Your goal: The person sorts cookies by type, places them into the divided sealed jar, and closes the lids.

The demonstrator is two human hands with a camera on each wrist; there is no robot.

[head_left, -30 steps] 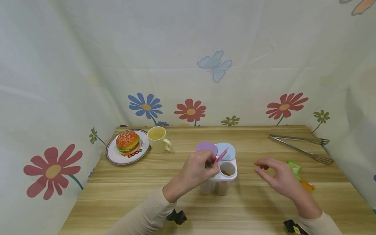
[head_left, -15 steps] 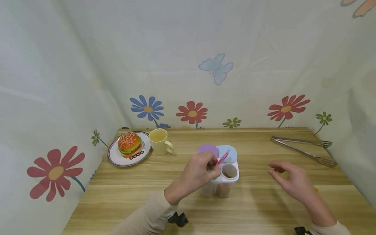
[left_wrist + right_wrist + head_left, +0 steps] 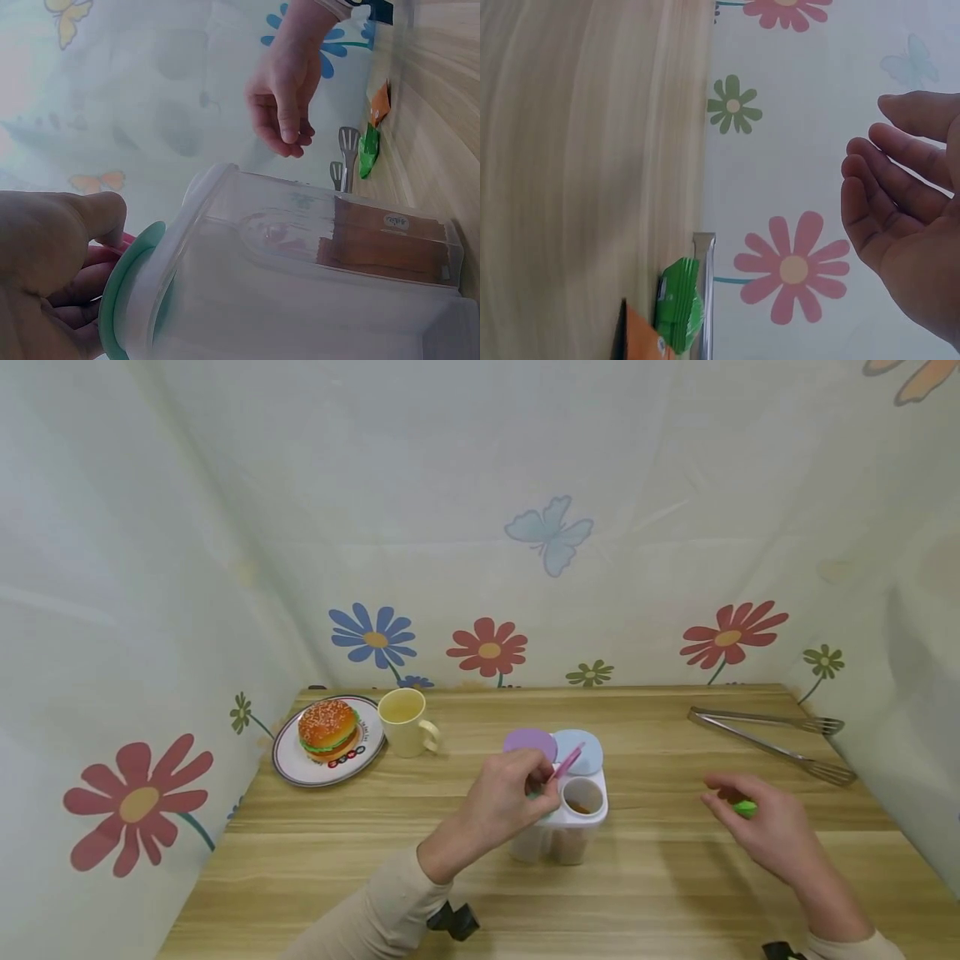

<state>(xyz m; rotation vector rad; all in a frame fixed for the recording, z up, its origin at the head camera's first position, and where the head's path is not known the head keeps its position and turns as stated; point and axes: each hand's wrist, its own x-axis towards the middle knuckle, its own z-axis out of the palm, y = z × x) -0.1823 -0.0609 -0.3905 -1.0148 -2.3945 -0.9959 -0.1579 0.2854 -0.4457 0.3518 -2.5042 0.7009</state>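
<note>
My left hand (image 3: 498, 797) pinches the pink lid (image 3: 567, 762), tilted up beside an uncovered round opening (image 3: 583, 795) of a clear container with a white top (image 3: 573, 820). Purple (image 3: 530, 743) and pale blue (image 3: 581, 752) lids cover its back openings, and a green lid (image 3: 127, 289) lies under my left fingers. A brown packet (image 3: 390, 240) shows through the container's clear wall in the left wrist view. My right hand (image 3: 772, 831), fingers loosely bent and holding nothing, hovers over a green packet (image 3: 679, 300), with an orange packet (image 3: 645, 335) next to it.
Metal tongs (image 3: 772, 739) lie at the back right. At the back left a plate (image 3: 292, 764) bears a burger (image 3: 328, 727), with a yellow mug (image 3: 405, 727) beside it. A flowered cloth (image 3: 637, 568) hangs behind the wooden table (image 3: 442, 777).
My right hand has moved rightward, away from the container and over the packets, which it now largely hides in the head view. The left hand keeps its hold on the pink lid.
</note>
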